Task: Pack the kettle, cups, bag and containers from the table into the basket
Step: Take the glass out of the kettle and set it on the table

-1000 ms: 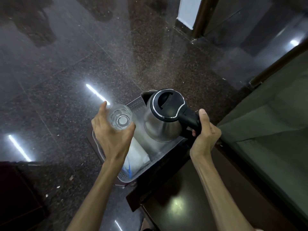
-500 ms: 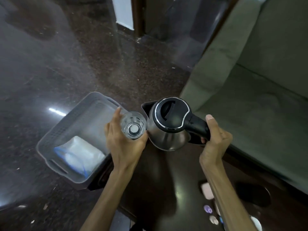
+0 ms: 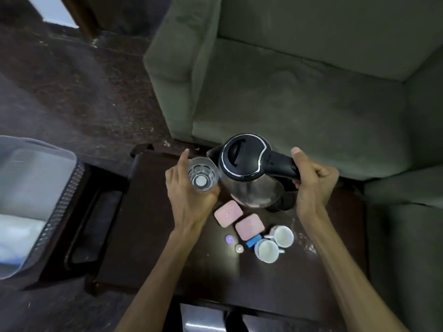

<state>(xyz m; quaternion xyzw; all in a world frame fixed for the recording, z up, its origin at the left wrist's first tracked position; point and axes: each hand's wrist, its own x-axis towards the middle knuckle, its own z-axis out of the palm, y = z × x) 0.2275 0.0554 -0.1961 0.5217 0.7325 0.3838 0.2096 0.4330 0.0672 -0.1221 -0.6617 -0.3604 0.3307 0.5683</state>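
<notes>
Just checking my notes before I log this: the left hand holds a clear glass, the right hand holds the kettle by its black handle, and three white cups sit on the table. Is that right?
Not quite. The head view shows two white cups on the table, not three. The rest stands: the left hand holds the clear glass, and the right hand holds the kettle by its black handle.

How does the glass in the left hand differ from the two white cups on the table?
The glass is clear and handleless; the white cups are opaque with handles. The glass is held above the table by the left hand; the cups stand free on it, side by side near the pink containers. The glass looks taller and narrower, the cups squat. All are upright and look empty.
</notes>
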